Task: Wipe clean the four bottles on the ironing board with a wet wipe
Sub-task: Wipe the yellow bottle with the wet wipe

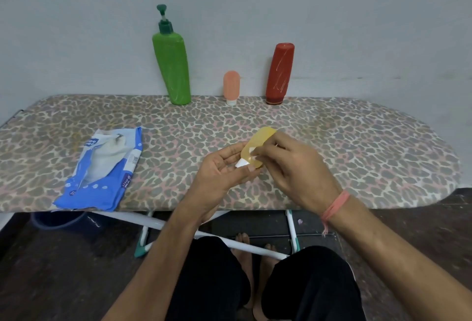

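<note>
Left hand [224, 167] fingers cradle the yellow bottle [258, 147] while right hand [288, 164] fingers pinch its middle.

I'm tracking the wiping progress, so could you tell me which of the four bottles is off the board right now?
The small yellow bottle: the left hand and right hand hold it above the ironing board, while the green, pink and red ones stand by the wall.

The right hand [288, 164] covers much of the yellow bottle [260, 139], and only a white scrap of the wet wipe [251, 151] peeks out under its fingers. The print on the wipes packet [102, 170] is too small to read. The ironing board [357, 147] runs off the left edge.
</note>
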